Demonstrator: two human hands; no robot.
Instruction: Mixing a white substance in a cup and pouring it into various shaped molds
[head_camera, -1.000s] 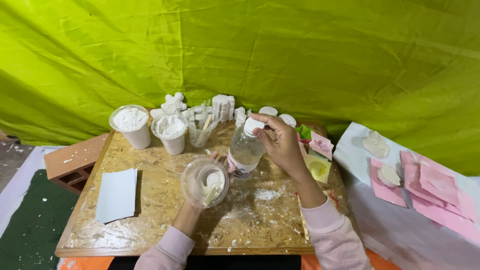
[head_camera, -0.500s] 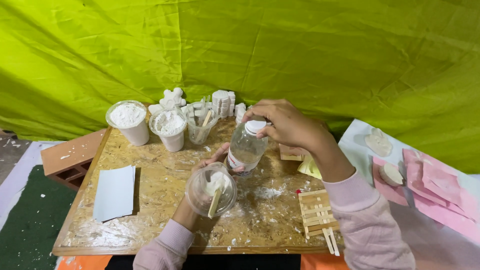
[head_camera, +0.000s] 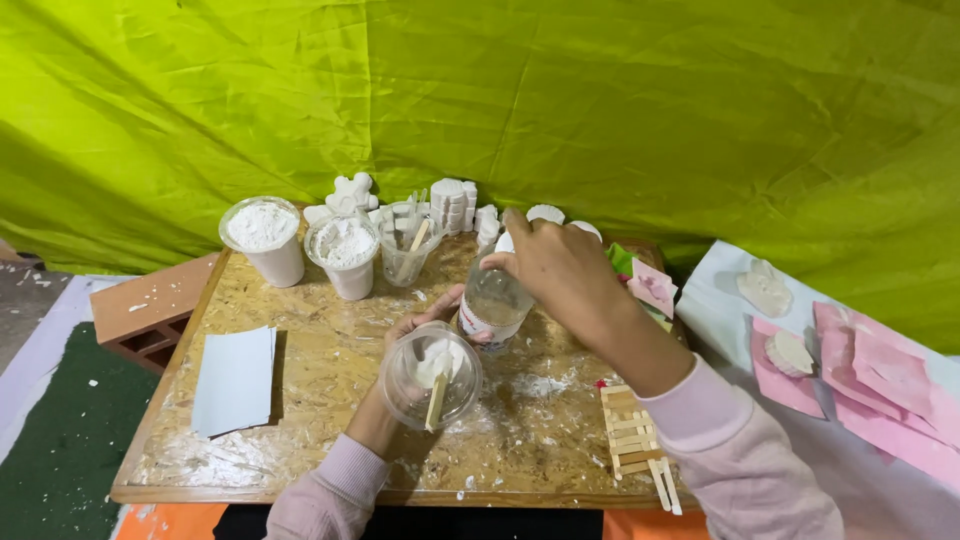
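Note:
My left hand (head_camera: 420, 330) holds a clear plastic cup (head_camera: 430, 376) over the middle of the wooden table (head_camera: 300, 380). The cup has white paste in it and a wooden stick leaning on its rim. My right hand (head_camera: 560, 270) grips the top of a clear plastic bottle (head_camera: 492, 298), fingers wrapped over its white cap. The bottle stands just behind the cup and looks partly filled with clear liquid.
Two cups of white powder (head_camera: 262, 238) (head_camera: 345, 255) and a cup with sticks (head_camera: 408, 250) stand at the back, with white plaster casts (head_camera: 450, 203) behind them. A white paper sheet (head_camera: 235, 378) lies left, a stick frame (head_camera: 632, 440) right. Pink moulds (head_camera: 880, 370) lie on the white cloth.
My right hand has shifted from the side of the bottle onto its cap. The cup in my left hand has stayed close in front of the bottle. The view shifted slightly.

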